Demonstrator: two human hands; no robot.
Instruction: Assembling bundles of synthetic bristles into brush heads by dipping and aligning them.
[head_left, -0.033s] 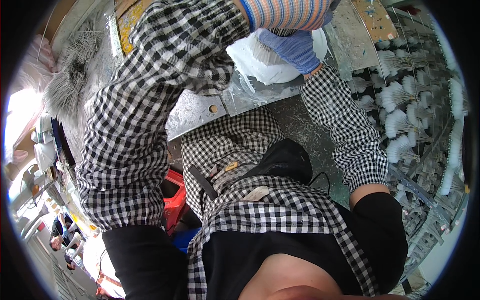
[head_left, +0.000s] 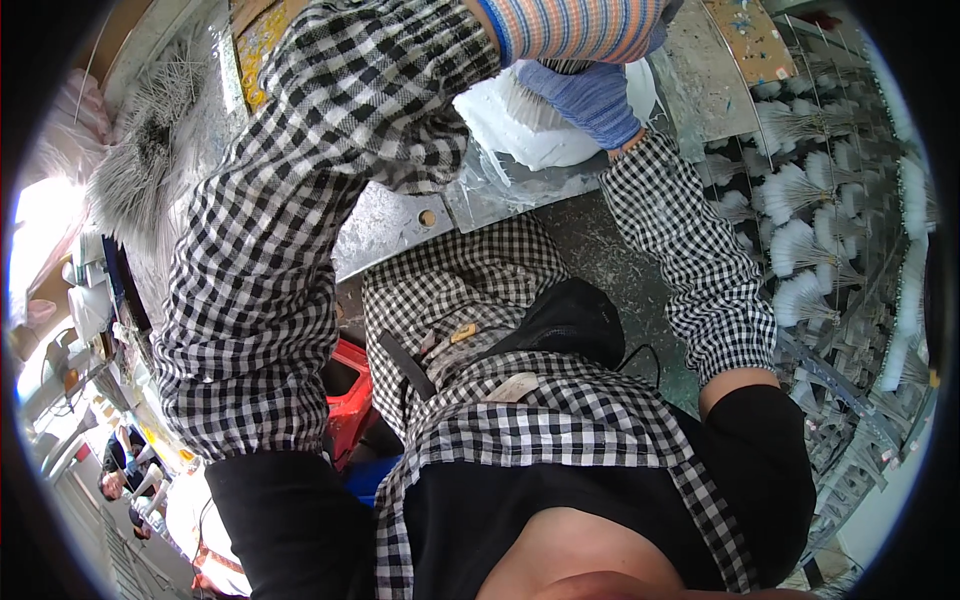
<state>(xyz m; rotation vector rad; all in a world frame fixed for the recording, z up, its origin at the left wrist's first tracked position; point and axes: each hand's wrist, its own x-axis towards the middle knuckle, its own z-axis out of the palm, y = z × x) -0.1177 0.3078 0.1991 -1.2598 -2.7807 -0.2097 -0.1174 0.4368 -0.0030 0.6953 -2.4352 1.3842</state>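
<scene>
My left hand (head_left: 575,28), in an orange, blue and white striped knit glove, reaches across the top edge of the view above my right hand. Its fingers are mostly cut off or hidden. Below it is my right hand (head_left: 588,98) in a blue knit glove, closed around what looks like a fan-shaped bundle of grey bristles (head_left: 530,108). The bundle's lower part rests in or against thick white paste (head_left: 575,148) spread on the work table. Where the gloves overlap, the upper end of the bundle is hidden.
A pile of loose grey bristles (head_left: 150,165) lies on the left. At right stands a rack with several white-tipped bristle fans (head_left: 795,210). The metal table edge (head_left: 385,235) runs before my knees; a red container (head_left: 348,400) sits low beside me. People are far left.
</scene>
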